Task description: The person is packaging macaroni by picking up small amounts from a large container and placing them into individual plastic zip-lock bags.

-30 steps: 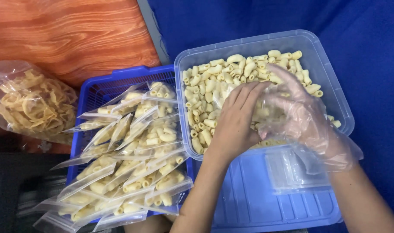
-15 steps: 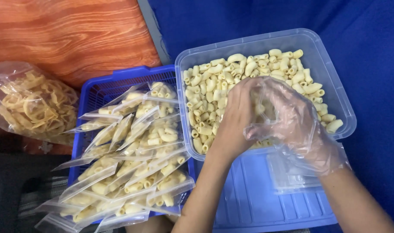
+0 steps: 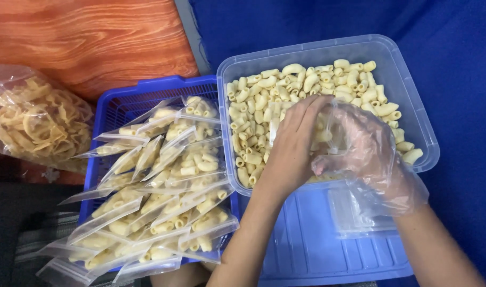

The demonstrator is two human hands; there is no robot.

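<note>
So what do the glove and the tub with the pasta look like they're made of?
Glove on the right hand: thin clear plastic film, wrinkled and loose, skin showing through. Tub: stiff translucent plastic with a slightly frosted look, macaroni visible through its wall.

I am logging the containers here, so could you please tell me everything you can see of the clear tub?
The clear tub is a rectangular, see-through container, plastic by its look, with rounded corners and a rolled rim. It sits upright, lidless, partly on a blue lid and against a blue basket. Pale short pasta tubes cover its bottom. The bare left hand and gloved right hand reach into it.
</note>
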